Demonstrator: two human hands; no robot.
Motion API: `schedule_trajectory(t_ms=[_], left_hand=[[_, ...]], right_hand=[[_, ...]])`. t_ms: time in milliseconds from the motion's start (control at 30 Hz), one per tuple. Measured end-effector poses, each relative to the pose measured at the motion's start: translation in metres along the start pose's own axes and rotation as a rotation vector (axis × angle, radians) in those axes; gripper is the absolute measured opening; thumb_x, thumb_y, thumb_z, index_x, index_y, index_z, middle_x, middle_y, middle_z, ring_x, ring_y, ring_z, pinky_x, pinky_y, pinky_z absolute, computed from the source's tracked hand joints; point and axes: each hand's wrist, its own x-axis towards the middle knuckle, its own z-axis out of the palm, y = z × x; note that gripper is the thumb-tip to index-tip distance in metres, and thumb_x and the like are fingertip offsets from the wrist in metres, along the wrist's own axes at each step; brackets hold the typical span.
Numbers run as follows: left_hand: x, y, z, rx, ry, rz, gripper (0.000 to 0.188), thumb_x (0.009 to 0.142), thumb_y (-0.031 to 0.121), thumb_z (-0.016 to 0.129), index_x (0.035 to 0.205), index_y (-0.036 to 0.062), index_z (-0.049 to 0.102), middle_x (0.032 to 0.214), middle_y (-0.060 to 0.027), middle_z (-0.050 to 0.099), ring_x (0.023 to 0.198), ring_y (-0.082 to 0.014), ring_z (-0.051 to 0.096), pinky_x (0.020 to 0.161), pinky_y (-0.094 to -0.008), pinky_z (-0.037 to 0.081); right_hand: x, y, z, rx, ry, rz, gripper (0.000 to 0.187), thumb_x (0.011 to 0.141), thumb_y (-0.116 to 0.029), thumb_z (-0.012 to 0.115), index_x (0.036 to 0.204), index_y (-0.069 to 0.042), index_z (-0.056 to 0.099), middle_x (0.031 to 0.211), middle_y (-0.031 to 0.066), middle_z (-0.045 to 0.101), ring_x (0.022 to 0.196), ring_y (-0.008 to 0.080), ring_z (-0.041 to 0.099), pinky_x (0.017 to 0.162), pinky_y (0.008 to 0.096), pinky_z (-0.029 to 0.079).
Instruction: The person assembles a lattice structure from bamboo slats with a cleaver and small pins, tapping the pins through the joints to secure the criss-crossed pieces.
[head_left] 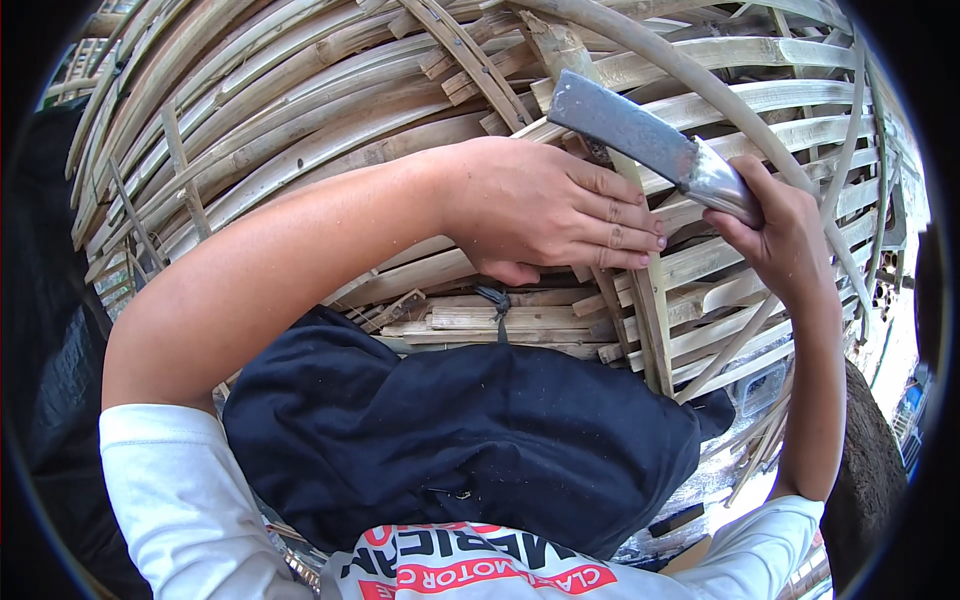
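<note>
My right hand is closed around the silvery handle of a chopping knife. Its broad, dull grey blade points up and to the left, above the fingers of my other hand. My left hand reaches across from the left, palm down, fingers stretched out side by side over the bamboo work. The fingertips lie at an upright bamboo strip that crosses the woven bamboo slats. What is under the left palm is hidden.
Dark cloth covers my lap. Just beyond it, short split bamboo pieces lie stacked, with a dark tie on them. A curved bamboo rod arches over the slats. A brown log-like shape stands at the right.
</note>
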Motion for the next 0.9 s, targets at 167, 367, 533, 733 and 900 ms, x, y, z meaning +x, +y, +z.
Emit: schedule_trajectory(t_ms=[167,367,533,733,900], left_hand=[[0.000,0.002,-0.002,-0.002,-0.009,-0.001,0.103,0.072,0.038,0.078,0.159,0.0073,0.031,0.165,-0.0068,0.034,0.152,-0.0184,0.031,0.130,-0.0367,0.020],[-0.003,0.003,-0.006,0.063,-0.049,0.031,0.102,0.074,0.041,0.075,0.159,0.0063,0.030,0.165,-0.0097,0.033,0.153,-0.0185,0.028,0.130,-0.0374,0.015],[0.000,-0.001,-0.003,0.007,0.007,0.057,0.102,0.073,0.036,0.075,0.158,0.0035,0.030,0.164,-0.0136,0.033,0.153,-0.0240,0.030,0.129,-0.0399,0.019],[-0.004,0.000,0.002,0.012,0.040,0.062,0.102,0.073,0.036,0.076,0.158,0.0020,0.031,0.163,-0.0156,0.034,0.152,-0.0255,0.031,0.129,-0.0406,0.020],[-0.004,0.000,0.001,-0.027,0.074,0.049,0.102,0.072,0.035,0.077,0.157,0.0012,0.033,0.162,-0.0156,0.037,0.150,-0.0263,0.036,0.129,-0.0410,0.022]], right_hand=[[0.006,-0.019,0.004,0.145,0.065,0.064,0.041,0.082,-0.032,0.083,0.105,-0.005,0.063,0.077,0.0159,0.069,0.071,0.0337,0.070,0.065,0.0394,0.052],[0.048,-0.070,0.022,0.580,0.134,0.147,0.029,0.079,-0.017,0.079,0.098,0.001,0.066,0.074,0.0105,0.065,0.067,0.0160,0.059,0.065,0.0322,0.050],[0.083,-0.065,0.017,0.643,0.063,0.061,0.030,0.078,-0.015,0.084,0.095,0.001,0.066,0.076,0.0086,0.065,0.070,0.0146,0.059,0.067,0.0327,0.050],[0.086,-0.078,0.014,0.616,-0.038,0.118,0.023,0.078,-0.008,0.084,0.092,-0.001,0.067,0.080,0.0034,0.068,0.075,0.0101,0.061,0.070,0.0285,0.050],[0.085,-0.077,0.019,0.619,0.013,0.150,0.027,0.076,-0.012,0.086,0.090,0.000,0.066,0.079,0.0067,0.070,0.073,0.0110,0.062,0.068,0.0298,0.050]])
